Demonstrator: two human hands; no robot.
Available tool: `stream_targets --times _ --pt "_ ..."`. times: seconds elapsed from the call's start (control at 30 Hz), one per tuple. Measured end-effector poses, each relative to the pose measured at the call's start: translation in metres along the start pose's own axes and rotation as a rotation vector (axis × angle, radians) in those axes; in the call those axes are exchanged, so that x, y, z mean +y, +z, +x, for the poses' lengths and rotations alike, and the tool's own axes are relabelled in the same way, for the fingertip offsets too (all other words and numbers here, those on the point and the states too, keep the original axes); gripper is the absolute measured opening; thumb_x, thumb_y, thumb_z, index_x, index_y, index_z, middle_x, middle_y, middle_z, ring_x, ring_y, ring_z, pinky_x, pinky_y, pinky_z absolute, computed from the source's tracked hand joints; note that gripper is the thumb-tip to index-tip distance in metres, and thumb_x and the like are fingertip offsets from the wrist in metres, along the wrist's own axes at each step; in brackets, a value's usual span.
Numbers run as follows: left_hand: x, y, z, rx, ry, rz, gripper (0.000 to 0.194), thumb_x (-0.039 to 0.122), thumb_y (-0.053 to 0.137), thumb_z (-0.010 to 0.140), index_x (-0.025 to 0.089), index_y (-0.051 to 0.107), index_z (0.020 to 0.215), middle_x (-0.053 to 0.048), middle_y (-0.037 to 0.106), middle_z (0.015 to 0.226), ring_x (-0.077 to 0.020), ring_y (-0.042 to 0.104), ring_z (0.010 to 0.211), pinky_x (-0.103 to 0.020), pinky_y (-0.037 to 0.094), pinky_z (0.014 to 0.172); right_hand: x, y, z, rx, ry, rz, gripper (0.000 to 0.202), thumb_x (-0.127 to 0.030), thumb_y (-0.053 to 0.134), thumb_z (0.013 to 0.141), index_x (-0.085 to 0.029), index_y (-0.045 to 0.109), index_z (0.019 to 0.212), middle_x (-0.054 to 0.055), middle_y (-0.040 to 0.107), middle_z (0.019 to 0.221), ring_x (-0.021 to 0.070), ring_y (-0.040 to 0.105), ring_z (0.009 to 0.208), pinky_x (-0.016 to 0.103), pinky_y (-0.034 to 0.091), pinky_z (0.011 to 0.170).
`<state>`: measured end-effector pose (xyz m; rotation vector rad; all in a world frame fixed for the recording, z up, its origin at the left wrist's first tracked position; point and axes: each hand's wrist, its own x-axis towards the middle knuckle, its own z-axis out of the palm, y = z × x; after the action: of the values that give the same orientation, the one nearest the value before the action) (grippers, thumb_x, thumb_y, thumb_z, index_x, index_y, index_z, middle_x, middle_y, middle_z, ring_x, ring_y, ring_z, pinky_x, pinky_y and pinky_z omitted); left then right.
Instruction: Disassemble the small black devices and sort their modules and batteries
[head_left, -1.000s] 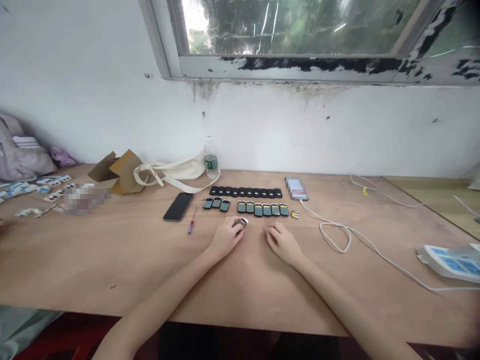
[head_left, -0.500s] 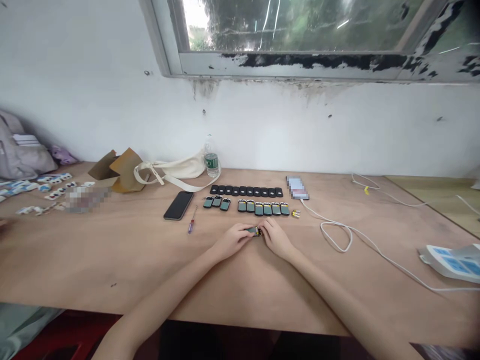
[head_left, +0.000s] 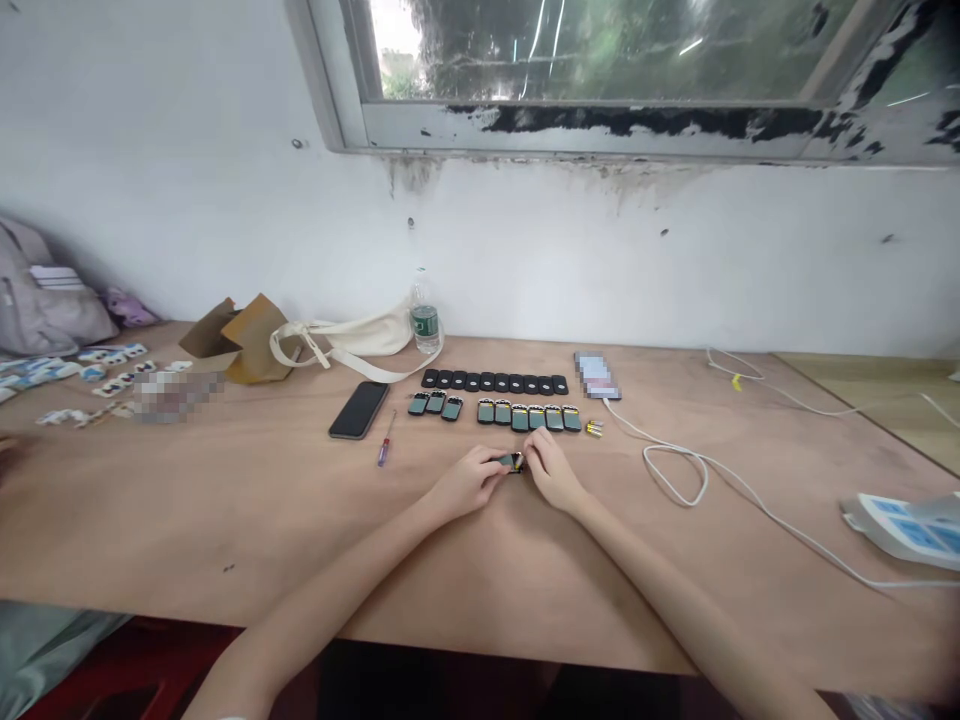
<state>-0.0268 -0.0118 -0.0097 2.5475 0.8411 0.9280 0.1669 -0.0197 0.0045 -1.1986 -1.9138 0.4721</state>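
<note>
My left hand (head_left: pixel 471 480) is closed on the left end of a small dark device (head_left: pixel 514 462) low over the table. At the device's right end, my right hand (head_left: pixel 552 470) has its fingers drawn together; whatever they pinch is too small to make out. Behind the hands stand several similar devices with grey-green faces (head_left: pixel 520 418), some with yellow parts along the top, and three more (head_left: pixel 436 402) to their left. A row of black covers (head_left: pixel 502 382) lies farther back. Small yellow pieces (head_left: pixel 595 428) rest right of the devices.
A screwdriver (head_left: pixel 386 440) and a black phone (head_left: pixel 358 410) lie to the left. A bottle (head_left: pixel 425 318), cream bag (head_left: pixel 360 335) and brown paper bag (head_left: pixel 259 340) stand behind. A second phone (head_left: pixel 598 376) trails a white cable (head_left: pixel 757 500) toward a power strip (head_left: pixel 904 525).
My right hand's fingers have shifted slightly away from the device's right end. My left hand still holds it. The whole view has moved a little.
</note>
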Motion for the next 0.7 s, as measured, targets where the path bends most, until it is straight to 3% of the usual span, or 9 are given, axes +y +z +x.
stream_targets --times 0.1,0.17,0.27,0.4,0.5,0.6,0.7 --pt "-0.001 0.001 -0.001 0.009 0.005 0.008 0.023 0.019 0.046 0.090 0.019 0.067 0.098 -0.010 0.063 0.115 -0.0208 0.057 0.106 -0.038 0.050 0.091 0.000 0.002 -0.003 -0.002 0.038 0.027 0.008 -0.025 0.047 0.085 -0.021 0.047 0.078 0.001 0.050 0.076 0.0144 0.048 0.063 0.028 0.045 0.059" --pt "-0.001 0.001 -0.001 0.009 0.010 0.017 0.023 0.020 0.045 0.091 0.019 0.067 0.097 -0.010 0.062 0.115 -0.0206 0.057 0.105 -0.038 0.050 0.091 0.004 0.004 -0.004 -0.012 0.099 0.076 0.011 -0.030 0.053 0.082 -0.021 0.048 0.078 0.000 0.052 0.071 0.0132 0.048 0.058 0.027 0.044 0.054" --pt "-0.001 0.000 -0.002 0.020 0.015 0.041 0.023 0.020 0.045 0.091 0.019 0.066 0.098 -0.010 0.062 0.113 -0.0206 0.057 0.105 -0.037 0.050 0.090 0.013 0.005 -0.006 -0.003 0.171 0.194 0.016 -0.035 0.055 0.082 -0.020 0.054 0.088 0.001 0.058 0.071 0.0144 0.054 0.061 0.027 0.048 0.057" --pt "0.001 -0.001 -0.003 0.050 -0.002 0.127 0.023 0.020 0.044 0.091 0.018 0.064 0.103 -0.010 0.060 0.114 -0.0210 0.056 0.105 -0.036 0.049 0.091 0.024 -0.006 -0.009 -0.006 0.132 0.177 0.030 -0.039 0.052 0.086 -0.020 0.059 0.108 0.005 0.059 0.084 0.0162 0.058 0.071 0.030 0.050 0.063" --pt "0.002 0.002 -0.005 0.063 -0.095 0.277 0.026 0.020 0.042 0.091 0.017 0.060 0.109 -0.011 0.060 0.111 -0.0229 0.057 0.099 -0.037 0.050 0.087 0.029 -0.019 -0.015 -0.067 0.090 0.014 0.025 -0.039 0.049 0.088 -0.021 0.067 0.093 0.006 0.059 0.084 0.0174 0.057 0.071 0.032 0.050 0.064" --pt "-0.001 0.006 -0.006 0.090 -0.263 0.452 0.031 0.024 0.041 0.089 0.012 0.057 0.113 -0.016 0.061 0.105 -0.0275 0.057 0.094 -0.040 0.051 0.078 0.034 -0.030 -0.022 -0.072 0.045 -0.081 0.025 -0.037 0.047 0.089 -0.022 0.067 0.090 0.007 0.061 0.086 0.0207 0.057 0.080 0.036 0.050 0.072" --pt "-0.007 0.006 -0.004 0.115 -0.347 0.527 0.038 0.027 0.043 0.086 0.008 0.053 0.118 -0.020 0.059 0.112 -0.0324 0.053 0.103 -0.046 0.047 0.085 0.039 -0.042 -0.029 -0.046 0.019 -0.135 0.024 -0.036 0.047 0.090 -0.022 0.066 0.091 0.007 0.062 0.088 0.0221 0.058 0.087 0.037 0.049 0.077"
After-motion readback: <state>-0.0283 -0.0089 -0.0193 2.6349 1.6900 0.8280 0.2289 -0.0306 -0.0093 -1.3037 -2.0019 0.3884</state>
